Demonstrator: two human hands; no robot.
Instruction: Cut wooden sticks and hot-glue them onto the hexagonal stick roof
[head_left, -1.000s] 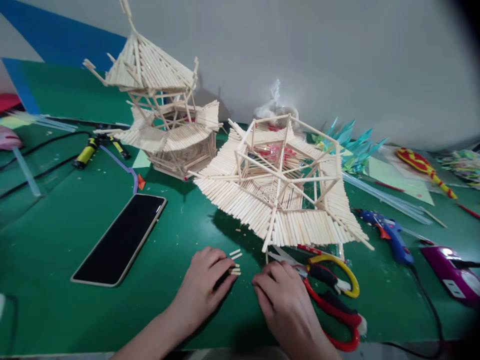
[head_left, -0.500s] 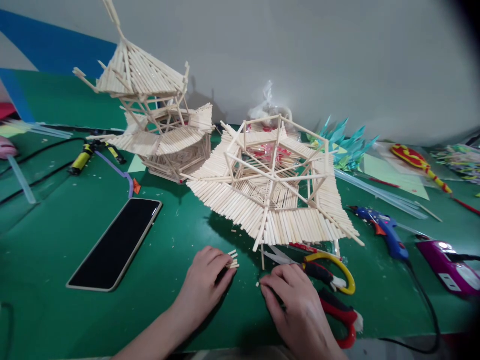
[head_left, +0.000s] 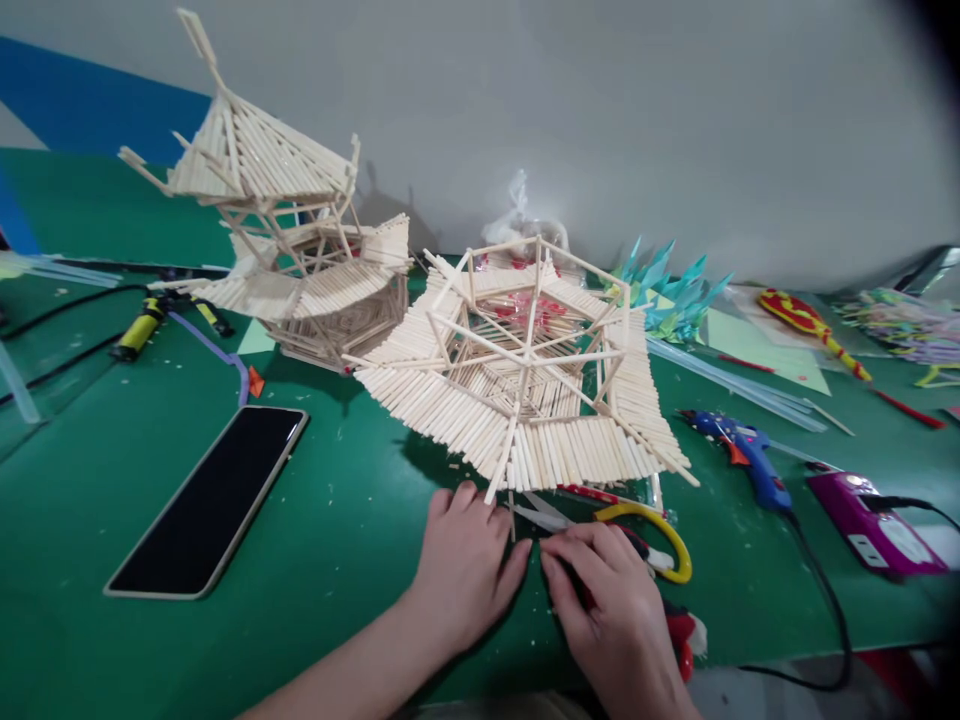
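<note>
My left hand (head_left: 469,565) rests low over the table, just in front of the near roof edge. Its fingers are curled, and they hide the short wooden sticks seen in them a moment ago. Close by on the right, my right hand (head_left: 611,590) has thumb and forefinger pinched together; whatever lies between them is too small to make out. The two hands' fingertips nearly meet. Behind them stands a wooden-stick pavilion frame (head_left: 570,455) with a slatted roof and an open hexagonal top. Scissors with yellow-and-black handles (head_left: 679,545) lie partly beneath the right hand.
A taller stick pagoda (head_left: 262,150) stands at the back left. A phone (head_left: 210,500) lies on the green table (head_left: 337,640). To the right are a blue glue gun (head_left: 750,460), a purple power box (head_left: 870,525) and red-handled pliers or scissors (head_left: 686,640), partly hidden.
My left hand has moved right, close to my right hand, and the short sticks in it no longer show. The right hand stays pinched. The whole view has shifted slightly.
</note>
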